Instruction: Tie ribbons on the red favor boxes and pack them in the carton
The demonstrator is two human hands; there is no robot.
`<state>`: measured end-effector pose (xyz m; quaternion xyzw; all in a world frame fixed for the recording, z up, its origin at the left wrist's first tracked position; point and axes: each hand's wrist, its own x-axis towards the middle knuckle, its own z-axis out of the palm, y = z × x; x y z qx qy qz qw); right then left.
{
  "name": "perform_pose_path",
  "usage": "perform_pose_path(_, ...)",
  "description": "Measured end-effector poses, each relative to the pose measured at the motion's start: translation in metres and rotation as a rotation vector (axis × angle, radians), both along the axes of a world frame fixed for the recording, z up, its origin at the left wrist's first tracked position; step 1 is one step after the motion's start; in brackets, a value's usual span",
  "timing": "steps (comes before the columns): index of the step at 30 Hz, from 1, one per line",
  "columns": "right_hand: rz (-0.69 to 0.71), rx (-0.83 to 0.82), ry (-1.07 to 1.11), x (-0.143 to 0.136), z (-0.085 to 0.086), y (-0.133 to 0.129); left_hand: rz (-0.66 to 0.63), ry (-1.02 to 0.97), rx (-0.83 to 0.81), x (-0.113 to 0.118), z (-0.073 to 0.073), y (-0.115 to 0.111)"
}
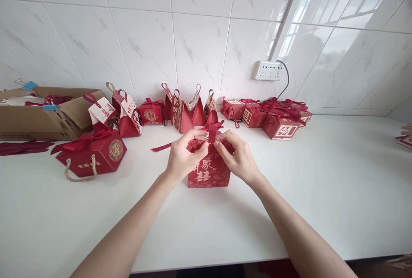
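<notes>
While the red box (214, 179) stands between them on the tabletop (257, 222), the left hand (183, 153) and right hand (240, 155) pinch the ribbon (213, 133) at its top. Even, gentle tension should centre it without creasing the box.

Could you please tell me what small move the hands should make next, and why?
Perhaps the left hand could pick up the red ribbon while the right hand steadies the red box: both hands appear to pinch the box's top, and the ribbon's end lies loose on the white table.
</notes>
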<state>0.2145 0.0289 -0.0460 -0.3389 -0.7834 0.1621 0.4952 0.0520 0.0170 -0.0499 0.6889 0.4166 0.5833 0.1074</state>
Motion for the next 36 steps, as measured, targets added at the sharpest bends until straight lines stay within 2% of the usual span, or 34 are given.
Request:
perform_pose_path(7, -0.001, 0.018, 0.007, -0.0006, -0.0021, 0.0015, -0.066, -0.128, -0.148, 0.0006, 0.0029, -0.002)
perform_pose_path(11, 0.0, 0.01, 0.07, -0.0017, -0.0044, 0.0006, -0.073, -0.09, -0.135, 0.0015, 0.004, -0.0028)
perform_pose_path(15, 0.004, -0.008, 0.034, -0.0006, -0.0025, -0.001, -0.046, -0.037, -0.103, 0.0022, 0.0047, -0.0036)
perform_pose_path(22, 0.019, -0.003, 0.004, 0.0008, -0.0001, -0.0014, -0.057, -0.091, -0.16, 0.002, 0.0033, -0.0017)
perform_pose_path(30, -0.004, 0.107, -0.026, -0.0021, -0.0047, -0.0002, -0.044, -0.13, -0.169, 0.0055, 0.0025, -0.0009)
perform_pose_path(36, -0.003, 0.052, -0.034, -0.0014, -0.0008, -0.0013, -0.068, -0.106, -0.162, 0.0045, 0.002, -0.0019)
